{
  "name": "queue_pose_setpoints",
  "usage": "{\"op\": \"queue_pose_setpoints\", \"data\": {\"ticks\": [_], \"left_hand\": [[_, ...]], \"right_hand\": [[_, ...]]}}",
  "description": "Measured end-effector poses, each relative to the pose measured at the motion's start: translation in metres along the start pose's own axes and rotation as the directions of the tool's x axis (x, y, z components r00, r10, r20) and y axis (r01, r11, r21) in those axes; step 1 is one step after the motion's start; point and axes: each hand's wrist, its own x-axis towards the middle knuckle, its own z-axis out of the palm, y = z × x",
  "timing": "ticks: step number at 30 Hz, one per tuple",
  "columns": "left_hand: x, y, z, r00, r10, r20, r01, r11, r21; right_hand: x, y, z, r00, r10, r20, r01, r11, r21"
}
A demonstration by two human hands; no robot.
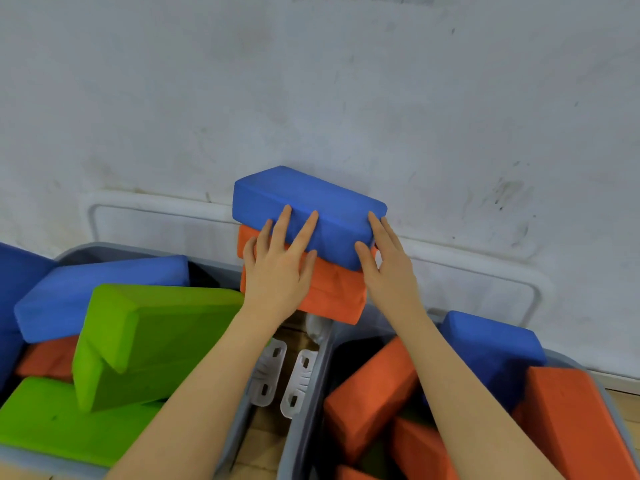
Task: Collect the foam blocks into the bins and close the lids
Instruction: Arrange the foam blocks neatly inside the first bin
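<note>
A blue foam block [332,206] lies on top of an orange foam block [332,292]; the stack is held above the gap between two grey bins. My left hand [277,268] presses the stack's left side, fingers spread over both blocks. My right hand [388,268] grips the blue block's right end. The left bin [104,252] holds green [159,337], blue [97,292] and orange [48,358] blocks. The right bin [301,441] holds orange blocks [370,396] and a blue one [491,355].
Translucent lids [156,209] lean against the scuffed white wall [311,81] behind both bins. White lid latches [270,372] hang between the bins over a strip of wooden floor [259,445]. Another blue block [14,271] shows at the far left edge.
</note>
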Motion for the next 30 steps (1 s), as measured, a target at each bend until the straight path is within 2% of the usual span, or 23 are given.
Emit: {"op": "queue_pose_setpoints", "data": {"ticks": [4, 6, 9, 12, 18, 22, 25, 28, 30], "left_hand": [[-0.014, 0.008, -0.014, 0.998, -0.039, 0.052, 0.042, 0.997, -0.062], [-0.025, 0.010, -0.023, 0.999, -0.031, 0.036, 0.034, 0.995, -0.096], [-0.056, 0.018, -0.034, 0.999, 0.017, 0.039, -0.010, 0.985, -0.174], [-0.093, 0.029, -0.035, 0.991, 0.087, 0.104, -0.060, 0.968, -0.243], [-0.159, 0.049, -0.010, 0.930, 0.225, 0.290, -0.132, 0.942, -0.309], [-0.185, 0.057, 0.018, 0.858, 0.228, 0.460, -0.106, 0.955, -0.276], [-0.195, 0.058, 0.041, 0.792, 0.239, 0.562, -0.114, 0.962, -0.249], [-0.198, 0.059, 0.063, 0.747, 0.215, 0.629, -0.100, 0.972, -0.213], [-0.196, 0.059, 0.075, 0.734, 0.194, 0.651, -0.100, 0.979, -0.179]], "right_hand": [[-0.017, -0.005, -0.009, 0.999, -0.034, -0.013, 0.032, 0.995, -0.090], [-0.031, -0.005, -0.017, 0.998, -0.065, -0.010, 0.064, 0.994, -0.093], [-0.066, -0.002, -0.032, 0.992, -0.124, -0.013, 0.121, 0.986, -0.117], [-0.105, 0.008, -0.046, 0.994, -0.108, 0.007, 0.108, 0.979, -0.175], [-0.187, 0.044, -0.069, 0.989, 0.076, 0.127, -0.021, 0.920, -0.391], [-0.222, 0.075, -0.083, 0.921, 0.279, 0.271, -0.001, 0.697, -0.717], [-0.233, 0.096, -0.080, 0.872, 0.349, 0.344, 0.051, 0.634, -0.772], [-0.232, 0.108, -0.075, 0.909, 0.257, 0.328, 0.095, 0.638, -0.764], [-0.230, 0.117, -0.071, 0.969, 0.125, 0.212, 0.074, 0.674, -0.735]]}}
